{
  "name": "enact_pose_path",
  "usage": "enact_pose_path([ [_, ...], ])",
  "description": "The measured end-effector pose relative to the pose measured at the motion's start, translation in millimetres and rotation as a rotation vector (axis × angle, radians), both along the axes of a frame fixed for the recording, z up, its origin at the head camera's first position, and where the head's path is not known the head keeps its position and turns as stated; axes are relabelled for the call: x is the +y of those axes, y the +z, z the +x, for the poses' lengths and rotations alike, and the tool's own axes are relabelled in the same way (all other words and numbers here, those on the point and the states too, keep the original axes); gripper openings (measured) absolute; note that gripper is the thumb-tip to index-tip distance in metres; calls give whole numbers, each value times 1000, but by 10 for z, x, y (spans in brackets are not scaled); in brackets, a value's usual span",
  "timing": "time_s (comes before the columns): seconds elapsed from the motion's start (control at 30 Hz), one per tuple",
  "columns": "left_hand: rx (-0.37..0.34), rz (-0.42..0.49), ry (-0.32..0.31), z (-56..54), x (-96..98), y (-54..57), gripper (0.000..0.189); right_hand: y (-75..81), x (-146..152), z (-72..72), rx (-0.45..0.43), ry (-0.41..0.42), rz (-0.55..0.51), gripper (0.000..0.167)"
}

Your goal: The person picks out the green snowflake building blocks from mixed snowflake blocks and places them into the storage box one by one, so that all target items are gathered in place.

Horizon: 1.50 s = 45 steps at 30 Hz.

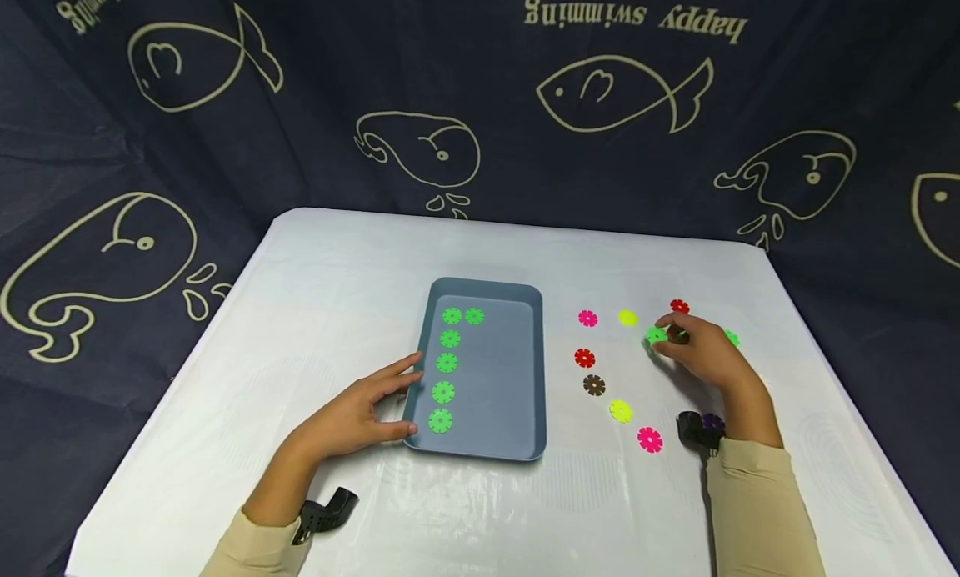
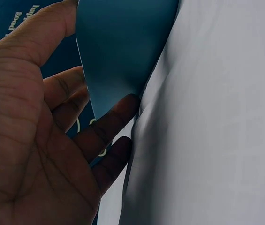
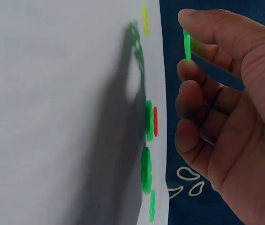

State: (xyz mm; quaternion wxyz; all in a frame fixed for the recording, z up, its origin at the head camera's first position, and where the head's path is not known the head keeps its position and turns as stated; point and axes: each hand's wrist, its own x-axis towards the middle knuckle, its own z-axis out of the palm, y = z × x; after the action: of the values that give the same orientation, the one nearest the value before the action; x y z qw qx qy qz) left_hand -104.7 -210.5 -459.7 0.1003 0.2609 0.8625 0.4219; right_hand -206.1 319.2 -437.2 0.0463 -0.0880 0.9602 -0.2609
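A green interlocking disc (image 1: 656, 335) is pinched between the thumb and fingertip of my right hand (image 1: 705, 356). The right wrist view shows this disc (image 3: 187, 45) edge-on, held up off the table, its shadow on the white cloth. At the left side of a blue-grey tray (image 1: 506, 448), my left hand (image 1: 348, 414) rests with spread fingers touching the rim. Seen from the left wrist, its fingertips lie along the outer wall of the tray (image 2: 123, 42). Several green notched discs (image 1: 447, 363) form a column inside the tray, with another beside the top one.
Right of the tray lie loose discs: pink (image 1: 588, 318), yellow (image 1: 621, 411), red (image 1: 585, 358) and brown (image 1: 594, 385). A purple disc (image 1: 712, 422) sits by the right wrist camera. Another green disc (image 1: 732, 338) is partly behind the right hand. Dark patterned cloth (image 1: 480, 77) hangs behind the table.
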Motion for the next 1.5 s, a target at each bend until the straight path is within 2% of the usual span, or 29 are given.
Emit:
enact_pose_path([
  [0.23,-3,-12,9,-6,0,-20,79,36,-104,4,55,42,-37,33],
  [0.9,-8,-6,8,-11,-1,-7,79,65,-315,-29,88,123,-104,30],
  [1.07,-3,-1,4,-11,-8,-10,79,70,-423,-54,97,165,-128,25],
  [1.23,30,6,-6,-12,-9,-22,76,126,-560,-80,101,196,-142,23],
  [1.5,12,-2,1,-7,-14,-27,77,226,-820,-168,107,241,-161,24],
])
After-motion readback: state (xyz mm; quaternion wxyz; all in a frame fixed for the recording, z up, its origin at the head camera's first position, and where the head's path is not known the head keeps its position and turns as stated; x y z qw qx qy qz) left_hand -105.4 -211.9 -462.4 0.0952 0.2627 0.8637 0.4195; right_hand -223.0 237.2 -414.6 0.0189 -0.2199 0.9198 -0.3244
